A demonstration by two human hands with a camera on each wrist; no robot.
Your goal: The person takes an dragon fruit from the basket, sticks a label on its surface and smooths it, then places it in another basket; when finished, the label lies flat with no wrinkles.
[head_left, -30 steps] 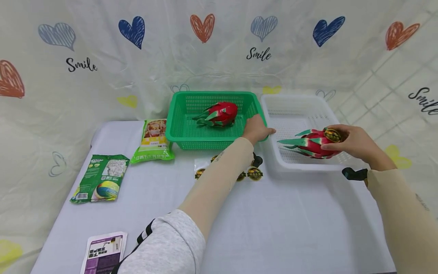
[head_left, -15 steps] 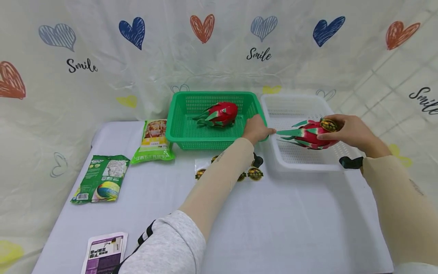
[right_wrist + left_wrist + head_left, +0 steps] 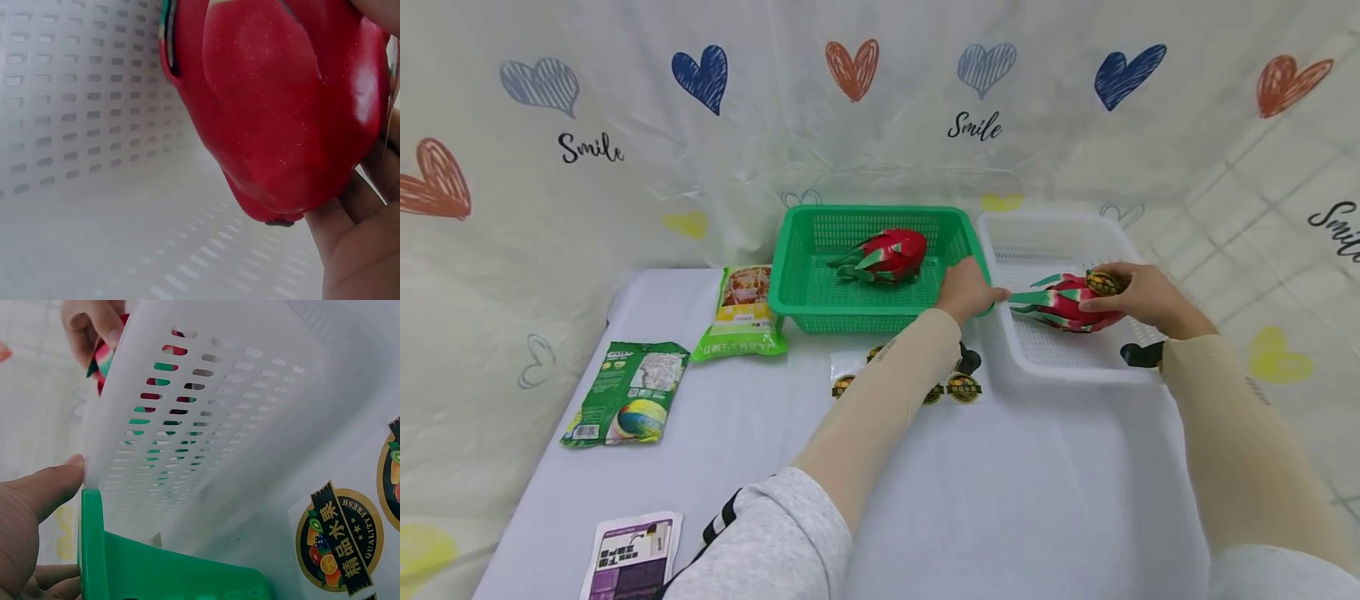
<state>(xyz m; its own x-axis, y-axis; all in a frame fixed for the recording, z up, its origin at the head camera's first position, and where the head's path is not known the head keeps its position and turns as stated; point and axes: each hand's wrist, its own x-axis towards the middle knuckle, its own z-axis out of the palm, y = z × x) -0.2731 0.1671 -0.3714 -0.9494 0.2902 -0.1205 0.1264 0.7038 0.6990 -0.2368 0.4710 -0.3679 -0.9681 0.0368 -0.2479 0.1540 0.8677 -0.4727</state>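
Observation:
My right hand (image 3: 1150, 296) grips a red dragon fruit (image 3: 1060, 302) with green leaf tips and a round black-and-gold label (image 3: 1102, 283). The fruit is low inside the white basket (image 3: 1086, 375), tips pointing left. The right wrist view shows its red rounded end (image 3: 281, 125) close above the perforated floor, fingers behind it. My left hand (image 3: 966, 290) holds the right rim of the green basket (image 3: 872, 321), with its thumb stretched to the white basket's rim. A second dragon fruit (image 3: 891, 254) lies in the green basket.
A sheet of round stickers (image 3: 962, 388) lies partly under my left forearm. To the left are a bright green food bag (image 3: 741, 321), a darker green packet (image 3: 631, 392) and a purple-and-white packet (image 3: 632, 558). A heart-printed curtain (image 3: 910, 167) stands behind the baskets.
My right hand has moved left and lowered the dragon fruit further into the white basket. My left hand has stayed at the green basket's rim. The head view has shifted slightly.

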